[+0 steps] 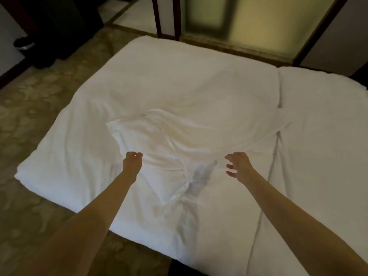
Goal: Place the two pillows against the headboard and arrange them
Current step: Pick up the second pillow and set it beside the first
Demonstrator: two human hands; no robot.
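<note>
A white pillow (151, 140) lies crumpled on the white bed (199, 76); the left hand (133, 159) is clenched on its near edge; the right hand (238, 164) hovers spread, released; patterned carpet (39, 108) surrounds the bed.

Head view, looking forward and down over a white bed (199, 80).

The single wide-angle camera sits above and behind both outstretched forearms; patterned carpet (39, 108) lies beyond the left hand (133, 158), frosted panels (249, 22) far ahead of the right hand (240, 163).

2 hands (133, 158), 1 pillow (151, 148), 1 bed (199, 76)
</note>
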